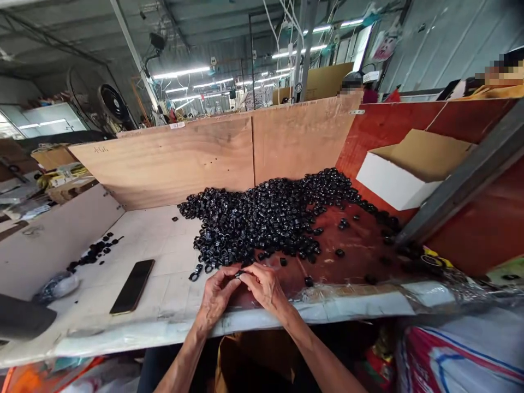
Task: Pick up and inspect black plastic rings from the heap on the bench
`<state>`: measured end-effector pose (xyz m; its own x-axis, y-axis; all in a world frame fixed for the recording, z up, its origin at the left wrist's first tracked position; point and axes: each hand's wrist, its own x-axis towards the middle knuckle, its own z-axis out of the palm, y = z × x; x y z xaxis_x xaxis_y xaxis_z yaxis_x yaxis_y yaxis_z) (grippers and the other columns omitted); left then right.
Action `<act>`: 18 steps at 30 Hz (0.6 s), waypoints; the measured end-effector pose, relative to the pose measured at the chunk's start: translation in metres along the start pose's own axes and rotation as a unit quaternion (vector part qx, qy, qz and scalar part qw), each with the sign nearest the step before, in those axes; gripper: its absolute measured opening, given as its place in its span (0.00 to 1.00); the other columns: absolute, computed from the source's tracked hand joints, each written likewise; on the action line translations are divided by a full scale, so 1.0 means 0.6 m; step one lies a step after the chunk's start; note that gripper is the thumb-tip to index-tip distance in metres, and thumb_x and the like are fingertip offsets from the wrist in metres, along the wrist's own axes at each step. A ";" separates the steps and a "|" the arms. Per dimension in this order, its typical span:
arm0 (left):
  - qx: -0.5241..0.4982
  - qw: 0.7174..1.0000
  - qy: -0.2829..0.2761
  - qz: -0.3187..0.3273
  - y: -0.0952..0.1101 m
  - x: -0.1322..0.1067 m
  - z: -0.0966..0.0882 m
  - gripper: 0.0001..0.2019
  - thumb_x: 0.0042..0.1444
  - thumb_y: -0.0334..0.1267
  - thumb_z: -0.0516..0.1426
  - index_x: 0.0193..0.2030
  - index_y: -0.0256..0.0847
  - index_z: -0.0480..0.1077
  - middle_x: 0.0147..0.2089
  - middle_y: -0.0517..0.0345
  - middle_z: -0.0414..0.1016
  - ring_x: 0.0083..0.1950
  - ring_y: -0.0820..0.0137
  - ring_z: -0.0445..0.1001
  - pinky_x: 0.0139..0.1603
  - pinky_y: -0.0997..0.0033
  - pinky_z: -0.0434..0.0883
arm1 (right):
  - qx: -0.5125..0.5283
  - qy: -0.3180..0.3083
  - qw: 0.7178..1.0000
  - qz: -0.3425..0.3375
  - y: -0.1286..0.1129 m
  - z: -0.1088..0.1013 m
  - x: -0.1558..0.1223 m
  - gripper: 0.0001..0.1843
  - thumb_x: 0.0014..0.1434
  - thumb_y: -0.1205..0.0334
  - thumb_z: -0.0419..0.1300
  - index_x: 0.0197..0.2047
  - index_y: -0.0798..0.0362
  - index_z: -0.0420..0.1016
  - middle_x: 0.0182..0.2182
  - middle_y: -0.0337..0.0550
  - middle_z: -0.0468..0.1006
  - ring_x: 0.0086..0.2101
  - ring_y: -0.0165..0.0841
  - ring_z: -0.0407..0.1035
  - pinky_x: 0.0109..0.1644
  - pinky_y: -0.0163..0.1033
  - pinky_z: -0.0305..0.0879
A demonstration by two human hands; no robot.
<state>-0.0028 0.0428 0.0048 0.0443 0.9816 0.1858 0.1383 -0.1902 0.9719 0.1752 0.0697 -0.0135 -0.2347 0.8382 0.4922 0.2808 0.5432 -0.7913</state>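
Note:
Near the front edge of the bench, my left hand [218,290] and my right hand [264,285] meet fingertip to fingertip. Between them they pinch a small black ring-like part [238,274], mostly covered by the fingers. Just beyond lies a big heap of similar glossy black parts [262,218], many of them ring-shaped. A couple of loose black rings [195,273] rest left of my left hand. Single black pieces [308,281] are scattered on the red surface to the right.
A phone [133,286] lies on the pale board at left, with a small cluster of black bits [96,251] behind it. A white cardboard box [403,180] and a slanted metal post [458,188] stand at right. Wooden panels [184,158] wall the bench.

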 end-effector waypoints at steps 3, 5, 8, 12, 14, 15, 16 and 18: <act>0.022 0.999 -0.009 0.022 -0.004 0.001 0.002 0.10 0.60 0.45 0.65 0.45 0.44 0.80 0.52 0.51 0.83 0.57 0.57 0.79 0.65 0.55 0.71 | -0.014 0.009 1.000 -0.015 0.008 0.004 -0.002 0.14 0.70 0.59 0.57 0.35 0.51 0.79 0.29 0.42 0.78 0.31 0.34 0.74 0.38 0.36 0.67; 0.025 0.999 -0.015 0.030 -0.007 0.002 0.003 0.09 0.61 0.43 0.64 0.45 0.43 0.80 0.52 0.51 0.83 0.58 0.57 0.79 0.65 0.55 0.71 | 0.011 0.016 1.000 -0.004 0.009 0.005 -0.004 0.10 0.70 0.58 0.58 0.40 0.51 0.79 0.29 0.41 0.78 0.30 0.33 0.74 0.36 0.36 0.68; 0.019 0.999 -0.020 0.030 -0.011 0.003 0.004 0.09 0.61 0.42 0.63 0.45 0.43 0.79 0.51 0.51 0.82 0.58 0.57 0.78 0.65 0.56 0.71 | 0.046 0.022 0.999 0.014 0.005 0.002 -0.007 0.08 0.69 0.58 0.59 0.44 0.51 0.77 0.31 0.40 0.79 0.28 0.32 0.74 0.34 0.34 0.69; -0.002 1.000 -0.015 0.018 -0.012 0.001 0.006 0.09 0.61 0.42 0.64 0.46 0.43 0.79 0.53 0.51 0.82 0.61 0.57 0.77 0.67 0.56 0.69 | 0.036 0.017 0.999 -0.022 -0.006 -0.007 -0.007 0.07 0.67 0.61 0.60 0.44 0.51 0.79 0.40 0.46 0.80 0.37 0.35 0.75 0.40 0.36 0.72; -0.018 1.000 -0.011 0.010 -0.011 -0.001 0.007 0.09 0.61 0.41 0.64 0.46 0.43 0.78 0.54 0.51 0.82 0.60 0.57 0.77 0.66 0.55 0.70 | 0.038 0.014 0.999 -0.031 -0.009 -0.011 -0.006 0.08 0.67 0.63 0.59 0.46 0.51 0.79 0.41 0.47 0.81 0.38 0.35 0.76 0.43 0.37 0.72; -0.024 1.000 -0.010 0.008 -0.011 -0.002 0.008 0.09 0.60 0.41 0.64 0.46 0.42 0.78 0.54 0.51 0.82 0.59 0.57 0.78 0.66 0.55 0.71 | 0.038 0.012 0.999 -0.030 -0.010 -0.012 -0.006 0.09 0.67 0.63 0.59 0.47 0.51 0.79 0.42 0.47 0.81 0.39 0.35 0.76 0.43 0.37 0.72; -0.026 1.000 -0.009 0.007 -0.011 -0.002 0.008 0.09 0.61 0.42 0.64 0.46 0.42 0.78 0.55 0.50 0.82 0.59 0.57 0.78 0.65 0.55 0.71 | 0.036 0.010 0.999 -0.023 -0.010 -0.013 -0.006 0.09 0.67 0.62 0.59 0.47 0.51 0.79 0.41 0.47 0.81 0.39 0.35 0.76 0.43 0.38 0.72; -0.014 1.000 -0.011 0.017 -0.011 -0.003 0.008 0.09 0.61 0.42 0.63 0.46 0.42 0.79 0.54 0.50 0.82 0.60 0.57 0.78 0.66 0.55 0.71 | 0.026 0.005 1.000 0.000 -0.009 -0.013 -0.006 0.09 0.68 0.59 0.59 0.45 0.51 0.79 0.38 0.46 0.81 0.36 0.35 0.75 0.41 0.37 0.72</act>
<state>0.0008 0.0423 -0.0023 0.0703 0.9739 0.2159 0.1077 -0.2226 0.9689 0.1817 0.0644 -0.0082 -0.2255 0.8388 0.4956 0.2326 0.5403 -0.8087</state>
